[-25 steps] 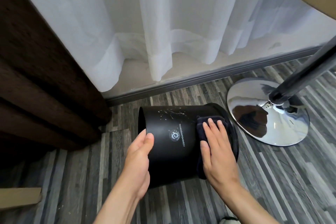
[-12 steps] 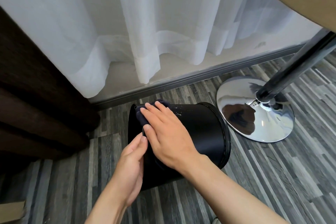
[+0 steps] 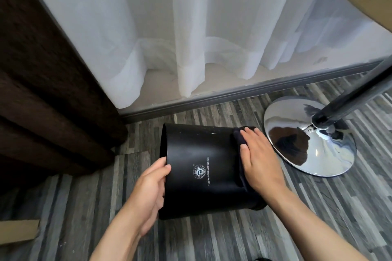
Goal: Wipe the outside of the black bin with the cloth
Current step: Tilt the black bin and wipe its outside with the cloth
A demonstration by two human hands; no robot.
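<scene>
— How far along are you?

— Mid-wipe, I judge. The black bin point(image 3: 203, 167) lies sideways on the floor; your right hand point(image 3: 259, 159) presses the cloth point(image 3: 238, 140) flat at its right end, and your left hand point(image 3: 151, 190) cups the other end. The underside looks left.
</scene>
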